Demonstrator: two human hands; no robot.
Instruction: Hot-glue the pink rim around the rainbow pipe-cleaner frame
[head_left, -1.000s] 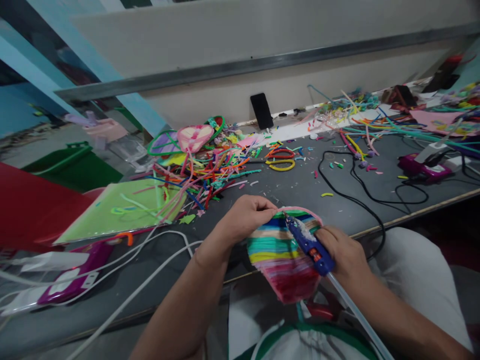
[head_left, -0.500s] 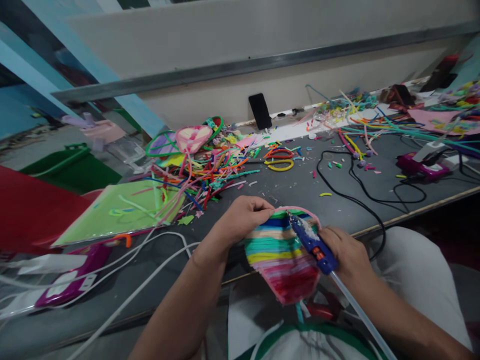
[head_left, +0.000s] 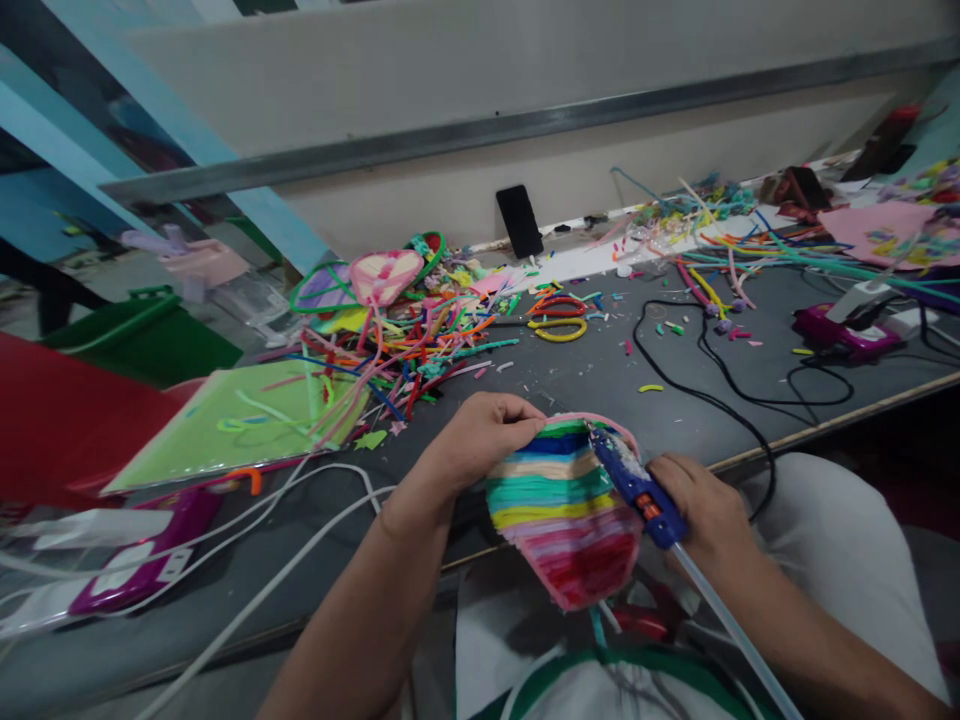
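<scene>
My left hand [head_left: 491, 435] pinches the upper left edge of a striped pipe-cleaner panel [head_left: 559, 510], with bands running from green and blue down through yellow to pink and red. A pink pipe cleaner [head_left: 596, 417] curves along its top edge. My right hand [head_left: 697, 505] is closed around a blue hot glue gun [head_left: 637, 490], whose nozzle points at the panel's top, close to the pink edging. Out of the gun's back runs a long clear glue stick [head_left: 735, 625]. The panel hangs above my lap at the table's front edge.
Loose pipe cleaners [head_left: 427, 345] and a pink heart [head_left: 386, 275] lie left of yellow-handled scissors [head_left: 559, 328]. A phone [head_left: 519, 220] leans on the wall. Purple power strips [head_left: 150, 555] with cables sit at both sides. A green folder [head_left: 247, 415] lies left.
The glue gun and my right hand have shifted slightly right along the panel's top edge. My left hand keeps its hold. A dark shape has appeared at the far left.
</scene>
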